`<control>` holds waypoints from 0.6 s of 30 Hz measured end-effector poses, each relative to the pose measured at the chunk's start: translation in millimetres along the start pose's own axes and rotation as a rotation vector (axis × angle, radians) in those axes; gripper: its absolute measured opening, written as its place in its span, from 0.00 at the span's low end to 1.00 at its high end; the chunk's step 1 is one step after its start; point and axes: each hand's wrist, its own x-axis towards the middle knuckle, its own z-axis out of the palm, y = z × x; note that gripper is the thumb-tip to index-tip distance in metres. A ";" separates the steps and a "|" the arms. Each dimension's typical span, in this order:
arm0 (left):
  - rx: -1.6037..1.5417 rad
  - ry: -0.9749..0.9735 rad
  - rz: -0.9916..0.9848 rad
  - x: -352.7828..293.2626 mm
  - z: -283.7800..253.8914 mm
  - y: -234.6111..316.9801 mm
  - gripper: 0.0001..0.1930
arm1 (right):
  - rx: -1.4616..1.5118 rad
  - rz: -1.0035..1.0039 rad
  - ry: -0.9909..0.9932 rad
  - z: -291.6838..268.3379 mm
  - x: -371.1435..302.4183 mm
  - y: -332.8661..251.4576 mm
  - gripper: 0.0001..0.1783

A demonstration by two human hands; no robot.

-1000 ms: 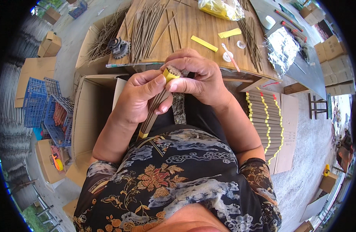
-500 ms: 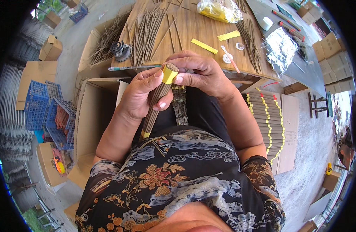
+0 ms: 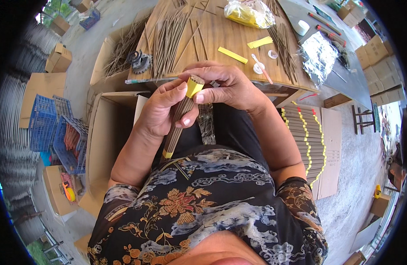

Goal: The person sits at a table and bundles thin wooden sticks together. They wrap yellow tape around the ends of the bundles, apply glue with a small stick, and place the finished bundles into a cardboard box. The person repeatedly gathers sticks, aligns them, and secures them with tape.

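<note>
A bundle of brown incense sticks (image 3: 171,142) slants up from my lap, its cut ends facing up. My left hand (image 3: 154,110) is wrapped round its upper part, thumb pressed near the top. A yellow paper band (image 3: 193,88) circles the bundle just below the upper end, and my right hand (image 3: 227,88) pinches it from the right, index finger curled over behind the end. Lower down, a second, narrower yellow band (image 3: 167,155) goes round the sticks close to my shirt. The far side of the bundle is hidden.
Loose incense sticks (image 3: 168,42) lie on the wooden table (image 3: 212,33) with yellow paper strips (image 3: 232,54), a pink-handled brush (image 3: 263,70) and a plastic bag (image 3: 250,14). Finished bundles (image 3: 303,137) lie stacked at the right. An open cardboard box (image 3: 97,137) and blue crates (image 3: 42,126) stand left.
The view has shifted very slightly. Both hands stay on the bundle; my right thumb has moved slightly left and down along the yellow band.
</note>
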 end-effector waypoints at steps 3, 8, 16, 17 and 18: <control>0.115 -0.051 0.007 -0.5 -2.9 5.0 0.19 | 0.227 0.293 0.009 -2.3 -3.9 -5.7 0.28; 0.443 -0.005 0.215 9.4 13.0 49.6 0.21 | 0.417 0.198 0.178 4.6 -7.2 14.3 0.30; 0.466 0.005 0.648 34.7 50.1 134.9 0.13 | 0.467 0.264 0.046 55.7 -3.3 23.8 0.30; 0.461 0.069 0.674 34.2 50.1 140.5 0.13 | 0.472 0.277 0.003 58.5 -3.3 20.0 0.28; 0.456 0.133 0.700 36.3 46.8 148.9 0.13 | 0.478 0.290 -0.039 61.2 -1.8 13.0 0.26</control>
